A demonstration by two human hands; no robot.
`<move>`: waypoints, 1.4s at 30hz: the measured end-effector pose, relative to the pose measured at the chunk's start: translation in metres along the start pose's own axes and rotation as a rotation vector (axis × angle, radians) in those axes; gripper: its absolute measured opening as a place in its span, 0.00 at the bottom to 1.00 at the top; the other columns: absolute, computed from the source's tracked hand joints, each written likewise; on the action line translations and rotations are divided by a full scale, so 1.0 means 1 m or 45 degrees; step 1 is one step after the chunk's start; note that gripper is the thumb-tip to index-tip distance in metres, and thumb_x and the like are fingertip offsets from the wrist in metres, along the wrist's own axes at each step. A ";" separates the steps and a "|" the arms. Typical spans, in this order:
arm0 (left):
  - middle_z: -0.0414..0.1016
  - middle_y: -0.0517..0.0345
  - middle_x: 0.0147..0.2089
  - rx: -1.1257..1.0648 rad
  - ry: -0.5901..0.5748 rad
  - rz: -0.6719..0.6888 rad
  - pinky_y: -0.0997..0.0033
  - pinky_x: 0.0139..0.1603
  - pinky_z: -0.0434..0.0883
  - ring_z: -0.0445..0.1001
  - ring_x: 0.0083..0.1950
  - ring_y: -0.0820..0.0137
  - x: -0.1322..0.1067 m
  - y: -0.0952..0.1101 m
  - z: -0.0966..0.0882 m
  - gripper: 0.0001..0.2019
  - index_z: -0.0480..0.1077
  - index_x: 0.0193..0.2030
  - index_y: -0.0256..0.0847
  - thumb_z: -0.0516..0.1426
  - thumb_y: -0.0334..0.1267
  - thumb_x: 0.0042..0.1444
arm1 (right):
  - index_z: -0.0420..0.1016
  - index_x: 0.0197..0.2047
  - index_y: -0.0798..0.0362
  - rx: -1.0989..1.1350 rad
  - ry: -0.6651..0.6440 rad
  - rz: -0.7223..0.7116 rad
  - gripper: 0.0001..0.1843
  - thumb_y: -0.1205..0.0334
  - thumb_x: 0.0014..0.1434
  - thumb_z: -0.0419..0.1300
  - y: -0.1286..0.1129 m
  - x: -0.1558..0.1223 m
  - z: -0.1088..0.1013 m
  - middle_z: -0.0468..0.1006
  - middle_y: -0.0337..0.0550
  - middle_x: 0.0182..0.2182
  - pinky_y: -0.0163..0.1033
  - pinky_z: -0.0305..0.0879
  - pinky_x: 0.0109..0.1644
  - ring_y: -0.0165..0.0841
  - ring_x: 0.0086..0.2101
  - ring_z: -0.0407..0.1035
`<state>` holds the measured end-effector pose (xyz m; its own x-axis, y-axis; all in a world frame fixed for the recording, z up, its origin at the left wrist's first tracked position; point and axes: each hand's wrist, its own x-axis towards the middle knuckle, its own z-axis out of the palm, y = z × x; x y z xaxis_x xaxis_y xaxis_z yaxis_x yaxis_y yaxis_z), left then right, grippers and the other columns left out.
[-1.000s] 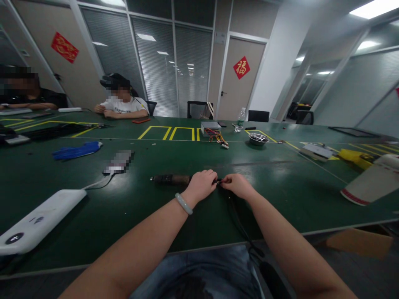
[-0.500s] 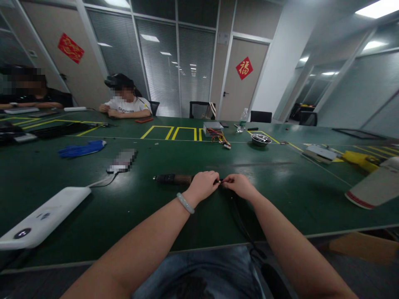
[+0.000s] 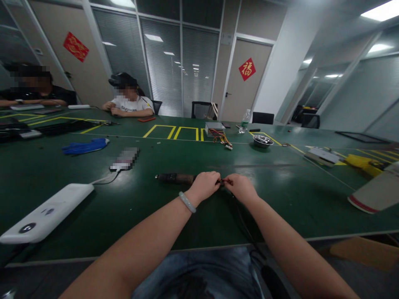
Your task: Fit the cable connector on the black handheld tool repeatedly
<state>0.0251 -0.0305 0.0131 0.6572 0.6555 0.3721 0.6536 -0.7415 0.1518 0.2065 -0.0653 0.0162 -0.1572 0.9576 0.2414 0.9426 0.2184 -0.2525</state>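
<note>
My left hand (image 3: pixel 205 185) and my right hand (image 3: pixel 240 186) meet at the middle of the green table (image 3: pixel 156 207), fingers curled. Between their fingertips they pinch a small dark part with a reddish bit (image 3: pixel 225 182), too small to name. A dark cylindrical tool (image 3: pixel 174 178) lies on the table and runs under my left hand. A black cable (image 3: pixel 241 220) trails from the hands toward my lap. A pale bracelet (image 3: pixel 187 202) sits on my left wrist.
A white power bank (image 3: pixel 46 214) with a cable lies at the left, blue gloves (image 3: pixel 85 146) farther back. A metal bowl (image 3: pixel 262 141), a water bottle (image 3: pixel 245 121) and a box with coloured wires (image 3: pixel 218 132) stand beyond. Two people sit at the far left.
Both hands stay pinched together at the same spot; the fingers shift only slightly. The view has drifted a little, so everything sits somewhat further right and up in the picture.
</note>
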 end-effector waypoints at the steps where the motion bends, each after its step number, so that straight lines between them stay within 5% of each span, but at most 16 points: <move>1: 0.73 0.56 0.40 0.001 0.003 0.002 0.68 0.44 0.68 0.73 0.42 0.67 0.000 0.000 0.000 0.04 0.69 0.39 0.40 0.56 0.37 0.59 | 0.79 0.42 0.47 -0.047 0.007 -0.032 0.12 0.58 0.61 0.55 0.000 0.000 0.000 0.78 0.42 0.38 0.35 0.61 0.40 0.33 0.37 0.71; 10: 0.73 0.54 0.43 0.021 -0.014 0.014 0.68 0.45 0.68 0.73 0.43 0.65 0.000 -0.002 0.003 0.06 0.67 0.42 0.40 0.55 0.38 0.60 | 0.76 0.47 0.45 -0.154 -0.023 -0.311 0.13 0.63 0.62 0.54 0.011 0.009 0.005 0.74 0.39 0.52 0.38 0.58 0.56 0.35 0.52 0.66; 16: 0.74 0.56 0.43 -0.020 0.012 0.005 0.65 0.46 0.69 0.74 0.44 0.63 -0.002 -0.004 0.002 0.10 0.64 0.48 0.43 0.56 0.39 0.59 | 0.73 0.43 0.50 -0.258 -0.120 -0.322 0.08 0.62 0.63 0.54 0.012 0.013 0.007 0.77 0.42 0.40 0.35 0.62 0.44 0.34 0.41 0.71; 22: 0.71 0.52 0.55 -0.065 0.188 0.136 0.58 0.67 0.54 0.66 0.60 0.63 -0.006 -0.006 -0.005 0.18 0.62 0.55 0.42 0.56 0.42 0.59 | 0.72 0.42 0.53 -0.317 -0.048 -0.349 0.07 0.62 0.62 0.55 0.025 0.027 0.008 0.76 0.45 0.39 0.36 0.60 0.47 0.34 0.42 0.69; 27: 0.67 0.52 0.60 -0.078 0.199 0.118 0.57 0.70 0.47 0.59 0.66 0.64 -0.011 -0.015 -0.009 0.21 0.60 0.61 0.41 0.52 0.43 0.62 | 0.74 0.42 0.49 -0.293 -0.037 0.023 0.10 0.58 0.61 0.54 0.094 0.012 -0.014 0.76 0.44 0.41 0.38 0.61 0.45 0.37 0.42 0.70; 34: 0.59 0.52 0.67 -0.080 0.065 0.023 0.56 0.70 0.45 0.51 0.70 0.62 -0.011 -0.024 0.002 0.27 0.54 0.66 0.41 0.49 0.50 0.63 | 0.76 0.42 0.47 -0.436 0.022 0.848 0.17 0.49 0.57 0.52 0.223 -0.102 -0.064 0.75 0.64 0.40 0.48 0.61 0.35 0.45 0.35 0.72; 38: 0.51 0.50 0.70 -0.109 -0.062 -0.111 0.53 0.70 0.45 0.44 0.72 0.58 -0.012 -0.026 0.009 0.32 0.51 0.69 0.39 0.45 0.56 0.63 | 0.76 0.34 0.41 -0.521 -0.011 1.154 0.16 0.44 0.52 0.52 0.239 -0.149 -0.073 0.75 0.64 0.34 0.52 0.61 0.33 0.47 0.32 0.73; 42: 0.44 0.48 0.72 -0.129 -0.154 -0.244 0.50 0.69 0.43 0.38 0.72 0.55 -0.014 -0.031 0.018 0.36 0.48 0.70 0.36 0.38 0.59 0.63 | 0.76 0.29 0.43 -0.568 -0.074 1.272 0.14 0.48 0.52 0.52 0.221 -0.155 -0.071 0.75 0.64 0.35 0.53 0.61 0.33 0.49 0.36 0.74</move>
<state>0.0028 -0.0143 -0.0133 0.5692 0.7933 0.2162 0.7336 -0.6087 0.3022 0.4605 -0.1788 -0.0107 0.7345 0.6751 0.0690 0.6729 -0.7377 0.0550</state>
